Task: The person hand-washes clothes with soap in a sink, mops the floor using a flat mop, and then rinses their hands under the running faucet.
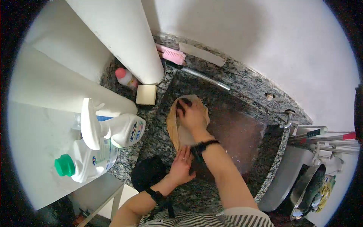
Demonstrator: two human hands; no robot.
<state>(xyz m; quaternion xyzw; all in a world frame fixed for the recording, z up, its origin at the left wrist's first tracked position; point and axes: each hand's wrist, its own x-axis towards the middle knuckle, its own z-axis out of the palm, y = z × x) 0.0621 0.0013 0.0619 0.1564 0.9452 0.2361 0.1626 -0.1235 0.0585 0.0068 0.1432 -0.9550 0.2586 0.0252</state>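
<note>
A tan, yellowish piece with a pale inner side (pixel 186 137), apparently fabric, lies in the stone sink (pixel 238 101). My right hand (pixel 193 118) is over its upper part, fingers closed round a small dark object (pixel 183 107), maybe a brush; its exact kind is mostly hidden. My left hand (pixel 182 168) rests at the lower end of the tan piece, fingers stretched out on its edge and thumb apart. Beside my left wrist a black bundle (pixel 148 172) sits at the sink's left side. Dark bands are on both wrists.
A white spray bottle (pixel 126 130) and a green-capped bottle (pixel 81 166) stand left. A cream soap bar (pixel 146 94), a pink-capped bottle (pixel 126 78) and a pink brush (pixel 174 56) line the ledge. A metal tube (pixel 206 79) lies along the back; a tap (pixel 289 119) is right.
</note>
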